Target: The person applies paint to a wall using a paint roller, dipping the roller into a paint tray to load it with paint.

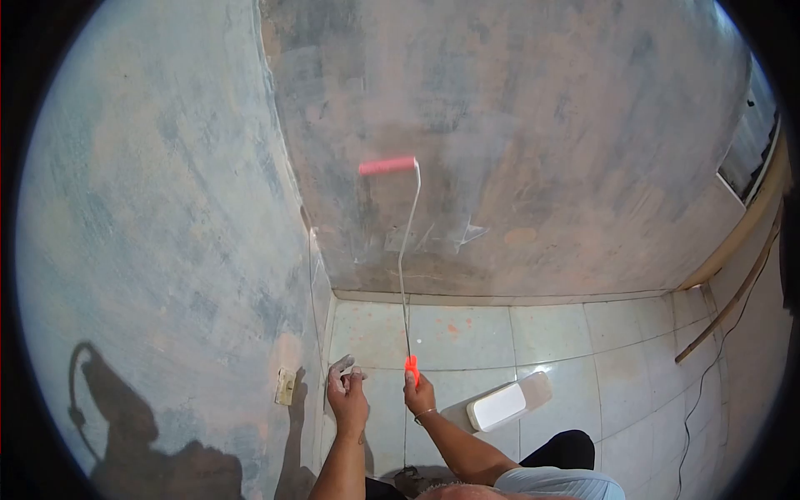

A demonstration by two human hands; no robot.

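Observation:
My right hand (420, 395) grips the orange handle of a paint roller (387, 166). Its long, thin metal frame runs up to a pink roller sleeve, which overlaps the patchy grey and pinkish wall (533, 150) ahead. Beside it on the left, my left hand (346, 390) is raised with nothing in it, its fingers loosely bent and apart. Pale whitish residue coats those fingertips. On the floor to the right of my right hand lies a white rectangular tray (500, 406) with white inside.
A second patchy wall (175, 208) meets the first at a corner on the left and carries a switch plate (285, 387). Tiles cover the floor (558, 333), with orange specks near the wall. A wooden stick (725, 308) and a dark cable (698, 404) are at right.

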